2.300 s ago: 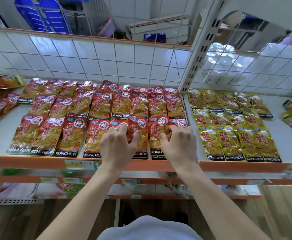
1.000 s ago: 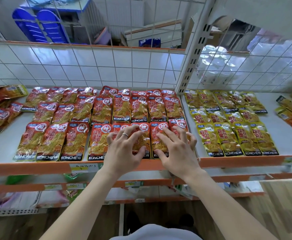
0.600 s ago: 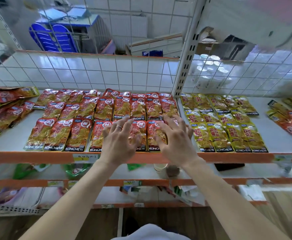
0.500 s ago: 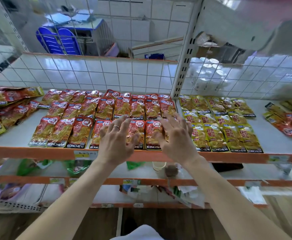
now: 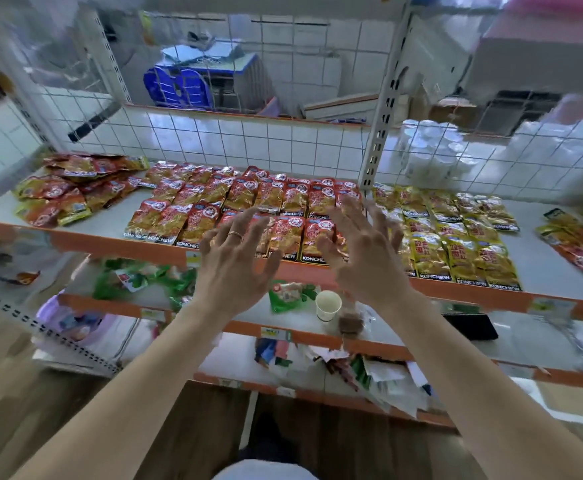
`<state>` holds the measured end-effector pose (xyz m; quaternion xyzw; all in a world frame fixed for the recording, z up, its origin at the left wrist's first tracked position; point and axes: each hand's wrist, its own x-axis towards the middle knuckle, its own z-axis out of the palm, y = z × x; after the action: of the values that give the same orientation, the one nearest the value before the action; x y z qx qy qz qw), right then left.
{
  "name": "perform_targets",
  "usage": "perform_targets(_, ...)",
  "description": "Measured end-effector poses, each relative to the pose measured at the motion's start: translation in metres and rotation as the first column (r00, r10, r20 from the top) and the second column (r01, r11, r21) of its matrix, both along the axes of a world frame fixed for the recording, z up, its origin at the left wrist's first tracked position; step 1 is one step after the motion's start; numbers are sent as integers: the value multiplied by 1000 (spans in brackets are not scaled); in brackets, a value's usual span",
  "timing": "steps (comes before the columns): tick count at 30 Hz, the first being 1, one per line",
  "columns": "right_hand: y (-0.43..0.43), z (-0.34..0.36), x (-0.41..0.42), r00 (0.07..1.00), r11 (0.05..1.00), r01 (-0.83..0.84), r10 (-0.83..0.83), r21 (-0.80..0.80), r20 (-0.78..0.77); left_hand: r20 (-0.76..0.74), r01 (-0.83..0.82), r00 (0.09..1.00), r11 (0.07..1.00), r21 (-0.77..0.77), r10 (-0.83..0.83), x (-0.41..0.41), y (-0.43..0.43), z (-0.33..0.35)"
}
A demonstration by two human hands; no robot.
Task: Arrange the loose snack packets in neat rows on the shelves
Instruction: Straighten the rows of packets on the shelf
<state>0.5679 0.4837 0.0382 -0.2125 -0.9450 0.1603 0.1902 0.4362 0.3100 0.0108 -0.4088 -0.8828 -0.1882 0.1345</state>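
Left hand (image 5: 234, 271) and right hand (image 5: 369, 265) hide some red packets (image 5: 288, 237).

The scene is bright and evenly lit, the light soft and cool, with no hard shadows on the top shelf (image 5: 110, 220). The white tiles (image 5: 248, 143) behind it carry pale glare patches, strongest at centre right of the frame. The glossy red packets (image 5: 283, 199) and yellow packets (image 5: 456, 251) throw small white highlights. The lower shelves (image 5: 525, 341) sit in dimmer shade. Motion blur smears most of the frame: the spread fingers of the left hand (image 5: 234, 268) and right hand (image 5: 366, 258) look ghosted, and the upper right corner and left edge dissolve into streaks. Wide-angle distortion bows the shelf fronts and tilts the upright (image 5: 383, 98). Print on the front packets is partly legible.
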Motion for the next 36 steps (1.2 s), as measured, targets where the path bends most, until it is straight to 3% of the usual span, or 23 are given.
perform_targets(14,-86,8,-52,978,976,-208,206,67,39,-5,-192,981,981,-18,192,-18,-104,9)
perform_targets(36,-325,-6,-286,968,971,-238,238,-13,86,64,-215,975,976,19,214,-249,-342,8)
